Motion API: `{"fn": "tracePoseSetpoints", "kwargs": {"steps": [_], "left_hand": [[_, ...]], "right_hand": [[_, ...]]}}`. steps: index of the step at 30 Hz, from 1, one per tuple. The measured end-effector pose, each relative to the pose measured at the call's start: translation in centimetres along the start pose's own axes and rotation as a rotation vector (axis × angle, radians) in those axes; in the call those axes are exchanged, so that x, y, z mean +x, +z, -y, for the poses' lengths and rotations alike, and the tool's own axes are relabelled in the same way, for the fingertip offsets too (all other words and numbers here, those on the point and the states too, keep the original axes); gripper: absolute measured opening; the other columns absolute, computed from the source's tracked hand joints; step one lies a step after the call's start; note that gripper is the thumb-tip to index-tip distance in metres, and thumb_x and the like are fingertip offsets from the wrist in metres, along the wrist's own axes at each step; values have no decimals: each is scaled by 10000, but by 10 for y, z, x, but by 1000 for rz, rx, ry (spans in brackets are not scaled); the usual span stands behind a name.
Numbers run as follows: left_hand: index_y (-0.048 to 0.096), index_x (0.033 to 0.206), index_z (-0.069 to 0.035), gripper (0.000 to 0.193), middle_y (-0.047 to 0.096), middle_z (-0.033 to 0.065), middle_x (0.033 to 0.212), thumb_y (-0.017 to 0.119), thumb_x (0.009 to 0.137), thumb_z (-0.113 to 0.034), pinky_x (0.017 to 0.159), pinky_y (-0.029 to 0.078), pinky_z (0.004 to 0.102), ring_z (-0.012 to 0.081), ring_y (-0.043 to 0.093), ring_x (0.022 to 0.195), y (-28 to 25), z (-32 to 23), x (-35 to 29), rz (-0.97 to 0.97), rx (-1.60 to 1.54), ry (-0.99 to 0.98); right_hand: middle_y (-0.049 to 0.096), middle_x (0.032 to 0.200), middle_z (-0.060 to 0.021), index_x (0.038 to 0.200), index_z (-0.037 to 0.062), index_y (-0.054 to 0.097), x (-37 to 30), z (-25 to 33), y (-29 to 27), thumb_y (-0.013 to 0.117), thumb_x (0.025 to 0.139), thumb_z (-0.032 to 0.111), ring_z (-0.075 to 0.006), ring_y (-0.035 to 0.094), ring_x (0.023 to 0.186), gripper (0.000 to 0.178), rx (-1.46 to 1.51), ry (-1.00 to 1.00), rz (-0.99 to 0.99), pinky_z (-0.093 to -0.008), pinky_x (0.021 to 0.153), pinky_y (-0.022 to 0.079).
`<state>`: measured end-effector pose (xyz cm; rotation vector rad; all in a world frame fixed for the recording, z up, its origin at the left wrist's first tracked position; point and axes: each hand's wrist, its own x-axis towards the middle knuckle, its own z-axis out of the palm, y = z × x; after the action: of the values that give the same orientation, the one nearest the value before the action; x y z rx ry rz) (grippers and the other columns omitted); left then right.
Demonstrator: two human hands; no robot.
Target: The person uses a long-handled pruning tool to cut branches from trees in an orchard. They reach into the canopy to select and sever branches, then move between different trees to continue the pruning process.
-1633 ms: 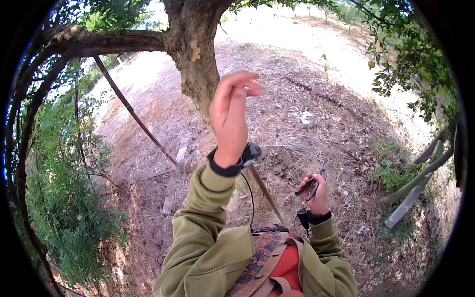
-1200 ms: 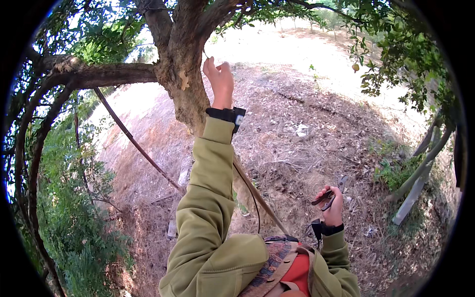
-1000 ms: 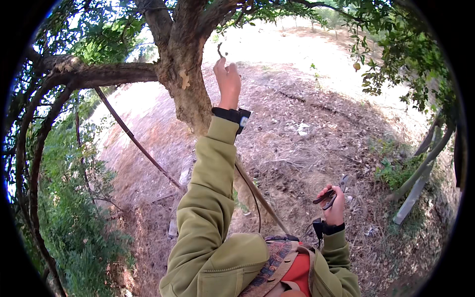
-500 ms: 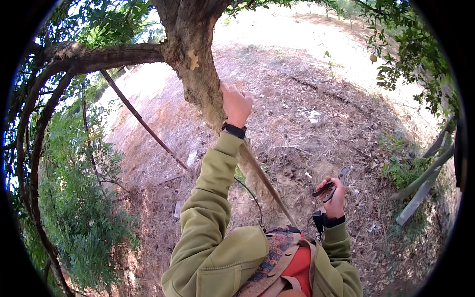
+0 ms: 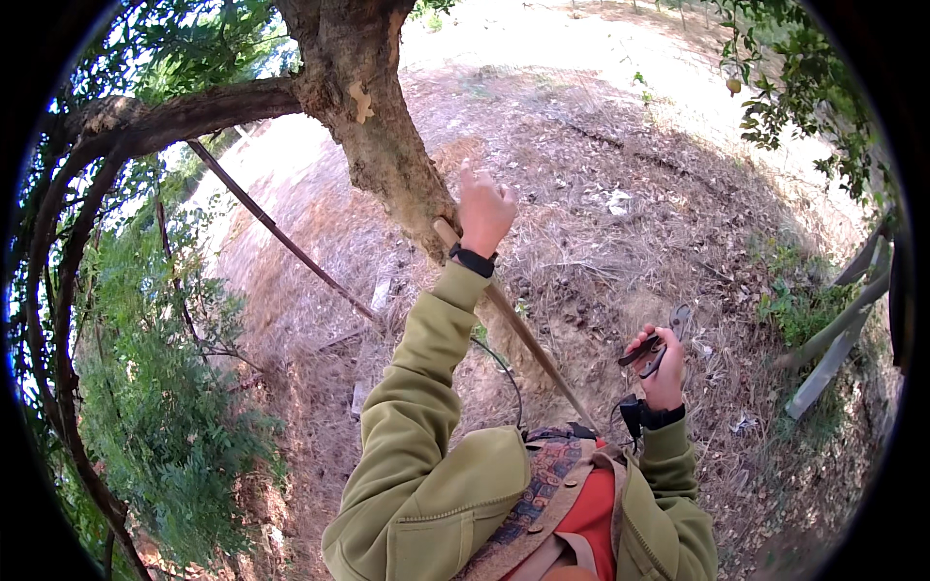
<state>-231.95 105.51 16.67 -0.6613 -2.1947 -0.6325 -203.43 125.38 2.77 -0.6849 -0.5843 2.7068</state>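
Observation:
My left hand (image 5: 486, 211) is raised just right of the tree trunk (image 5: 373, 126), a small gap away from its bark. Its fingers are slightly bent and apart, with nothing visible in them. By that wrist, the rounded top of a wooden pole (image 5: 528, 339) shows against the trunk; the pole slants down toward my waist. Lower and to the right, my right hand (image 5: 665, 376) is closed around a pair of pruning shears (image 5: 678, 320). Their dark handles stick out past my fingers, and the metal head points up and away from me.
A thick branch (image 5: 208, 114) runs left from the trunk, and a thin bare stick (image 5: 281, 237) slants to the ground. Leafy shrubs (image 5: 174, 416) fill the left side. Grey posts (image 5: 838, 358) stand at the right, below a leafy branch with a yellowish fruit (image 5: 733, 85).
My left hand has come off the trunk and shifted right and a little down, uncovering the pole's top end. My right hand with the shears has turned slightly and moved a little.

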Motion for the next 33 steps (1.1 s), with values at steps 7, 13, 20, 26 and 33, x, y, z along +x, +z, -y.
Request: {"fn": "tracePoseSetpoints", "kwargs": {"steps": [7, 13, 20, 26, 33], "left_hand": [[582, 892, 163, 375, 528, 411, 1065, 637, 809, -198, 1023, 407, 462, 461, 611, 908, 0, 26, 10, 87, 72, -76], [557, 924, 192, 444, 570, 394, 962, 632, 819, -233, 1076, 364, 463, 465, 612, 932, -2, 14, 22, 211, 177, -191], [476, 1165, 219, 582, 352, 443, 1317, 633, 810, -214, 948, 477, 440, 481, 569, 1045, 11, 19, 13, 5, 170, -163], [466, 1258, 174, 607, 248, 397, 1434, 632, 803, -191, 864, 522, 413, 459, 502, 1200, -19, -8, 24, 153, 18, -189], [499, 1226, 107, 454, 346, 291, 1417, 601, 834, -98, 825, 511, 389, 376, 554, 1113, -60, -2, 32, -213, -2, 44]], "right_hand": [[589, 756, -62, 934, 41, 561, 13, -8, -2, 525, 885, 163, -204, 589, 692, 137, -2, 31, 28, -358, 695, 515], [589, 752, -61, 928, 37, 561, 16, -6, 2, 525, 886, 163, -208, 584, 690, 138, 13, 35, 20, -360, 695, 510], [588, 751, -63, 924, 34, 560, 19, -4, 1, 517, 886, 162, -213, 584, 685, 140, 41, 37, 13, -361, 697, 511], [586, 751, -62, 929, 31, 561, 17, -3, 5, 511, 886, 160, -211, 585, 688, 145, 11, 16, 16, -353, 695, 510], [579, 750, -57, 921, 32, 564, 10, -3, 16, 527, 879, 160, -201, 572, 685, 140, -3, 15, -4, -346, 699, 505]]}}
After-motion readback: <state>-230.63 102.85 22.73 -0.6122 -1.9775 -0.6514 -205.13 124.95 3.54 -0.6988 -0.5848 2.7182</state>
